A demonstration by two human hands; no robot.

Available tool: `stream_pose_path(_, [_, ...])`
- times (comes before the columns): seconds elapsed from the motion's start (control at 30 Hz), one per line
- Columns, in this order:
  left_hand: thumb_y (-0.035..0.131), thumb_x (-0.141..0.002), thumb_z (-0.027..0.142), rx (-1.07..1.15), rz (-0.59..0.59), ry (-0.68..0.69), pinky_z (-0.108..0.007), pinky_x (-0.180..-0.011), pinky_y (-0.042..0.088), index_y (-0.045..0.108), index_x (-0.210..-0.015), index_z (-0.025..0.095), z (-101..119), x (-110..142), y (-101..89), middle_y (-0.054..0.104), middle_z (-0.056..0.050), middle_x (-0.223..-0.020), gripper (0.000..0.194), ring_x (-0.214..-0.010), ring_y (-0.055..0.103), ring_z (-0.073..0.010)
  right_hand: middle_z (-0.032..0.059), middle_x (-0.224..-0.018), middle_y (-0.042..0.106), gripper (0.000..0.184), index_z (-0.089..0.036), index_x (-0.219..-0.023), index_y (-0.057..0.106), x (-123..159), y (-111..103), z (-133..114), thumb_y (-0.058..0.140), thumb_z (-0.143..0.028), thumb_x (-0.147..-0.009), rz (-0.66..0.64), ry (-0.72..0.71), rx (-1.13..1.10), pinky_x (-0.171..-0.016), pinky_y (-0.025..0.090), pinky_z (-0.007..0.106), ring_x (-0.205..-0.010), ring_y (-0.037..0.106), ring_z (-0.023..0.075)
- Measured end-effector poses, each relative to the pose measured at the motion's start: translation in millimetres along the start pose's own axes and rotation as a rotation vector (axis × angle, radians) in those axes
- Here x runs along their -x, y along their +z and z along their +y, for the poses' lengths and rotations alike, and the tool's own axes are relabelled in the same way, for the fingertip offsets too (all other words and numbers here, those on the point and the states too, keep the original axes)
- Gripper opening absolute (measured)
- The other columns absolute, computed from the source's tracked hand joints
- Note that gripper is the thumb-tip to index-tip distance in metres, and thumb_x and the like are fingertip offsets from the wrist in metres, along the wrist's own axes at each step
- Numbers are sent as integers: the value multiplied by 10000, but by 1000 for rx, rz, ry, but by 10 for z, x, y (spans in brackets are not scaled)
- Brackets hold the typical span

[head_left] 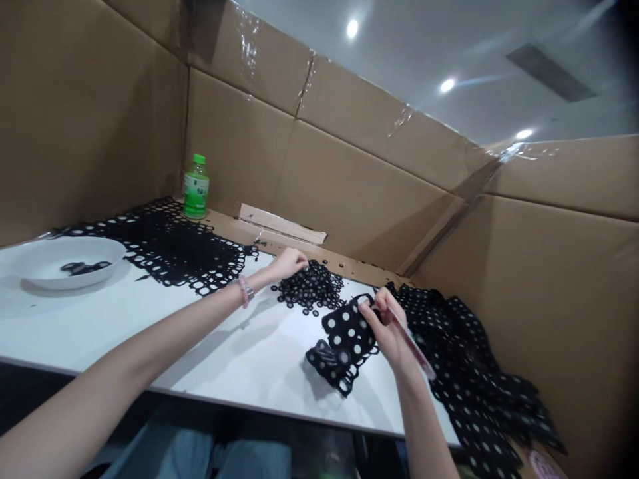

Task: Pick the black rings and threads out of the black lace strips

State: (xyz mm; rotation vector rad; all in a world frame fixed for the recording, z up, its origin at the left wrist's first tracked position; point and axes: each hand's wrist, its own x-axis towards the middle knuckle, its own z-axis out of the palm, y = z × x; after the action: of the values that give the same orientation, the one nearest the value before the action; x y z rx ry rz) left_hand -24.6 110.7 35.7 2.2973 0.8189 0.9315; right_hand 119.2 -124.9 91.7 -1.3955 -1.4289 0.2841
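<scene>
Dotted sheet raised, ring pile beyond.
Toward bench front edge: our right hand pinches it and a slim strip, likely lifted for access; toward back edge: our left hand curls at the pile, grip unclear.

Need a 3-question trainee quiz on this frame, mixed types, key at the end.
1. Which hand grips the dotted black piece?
2. True or false: the green bottle stands upright.
3. Which of these is the left hand nearest to?
A) white bowl
B) pile of small round black pieces
C) green bottle

Key:
1. The right hand.
2. True.
3. B.
</scene>
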Motion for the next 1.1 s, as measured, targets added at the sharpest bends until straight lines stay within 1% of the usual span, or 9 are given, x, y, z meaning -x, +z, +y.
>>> stream_pose_path(0.13, [568,-689,248,-67,-48,-3,-238,-672,418,663,-690,174,-79,29,305,672,-46,-742,121,-706,591,-181,-68,-588,285,352,-223,-653,270,-129,-335,-323,593,-327,-745,-30,-70,39,-491,239,232,-518,281,99])
stream_pose_path(0.27, [558,-711,263,-54,-40,4,-273,-745,421,637,-739,169,-124,83,336,641,-70,-832,125,-792,578,-199,-74,-566,238,356,-225,-659,282,-231,-756,-742,625,-288,-730,23,-128,87,-466,205,241,-482,213,90])
stream_pose_path(0.37, [439,-808,369,21,-16,16,-288,-807,410,610,-876,151,-9,171,308,602,-103,-982,285,-921,546,-204,-63,-571,283,351,-226,-655,309,-351,-787,-906,652,-284,-702,-69,-140,119,-460,216,242,-492,263,93])
stream_pose_path(0.43, [283,-865,447,89,-67,23,-266,-742,436,604,-905,138,124,306,268,619,-105,-938,447,-874,568,-185,-47,-597,334,343,-217,-624,328,-425,-587,-838,657,-290,-690,-176,-158,158,-472,249,238,-529,311,101])
stream_pose_path(0.57, [38,-834,601,606,-497,-135,-216,-517,421,624,-859,138,349,780,68,640,-91,-774,748,-674,596,-152,-47,-607,345,292,-217,-637,362,-458,152,-321,616,-344,-705,-510,-62,45,-477,263,227,-546,300,108])
stream_pose_path(0.7, [528,-702,567,776,-544,-297,-186,-509,394,592,-733,147,298,1191,-185,560,0,-640,426,-578,515,-104,-60,-611,311,271,-217,-654,336,-380,860,189,555,-348,-744,-643,-81,-90,-489,268,219,-543,289,99])
stream_pose_path(0.87, [584,-686,420,601,-420,-389,-182,-423,300,471,-573,149,-82,1389,-329,443,54,-449,314,-414,409,-72,-44,-595,481,316,-222,-651,335,-375,1267,280,582,-403,-727,-479,-101,-94,-517,317,232,-546,419,118])
stream_pose_path(1.0, [541,-711,413,480,-442,-445,-189,-395,291,441,-543,158,-236,1476,-405,466,39,-418,321,-362,406,-77,-13,-560,556,348,-235,-764,383,-333,1473,203,284,-561,-832,-196,154,-473,-497,358,251,-497,481,140])
stream_pose_path(1.1, [515,-715,405,380,-445,-425,-186,-390,292,462,-540,156,-230,1504,-449,487,34,-423,309,-351,404,-77,-47,-520,497,371,-246,-826,379,-218,1696,298,257,-595,-805,-69,406,-834,-372,251,215,-355,333,99])
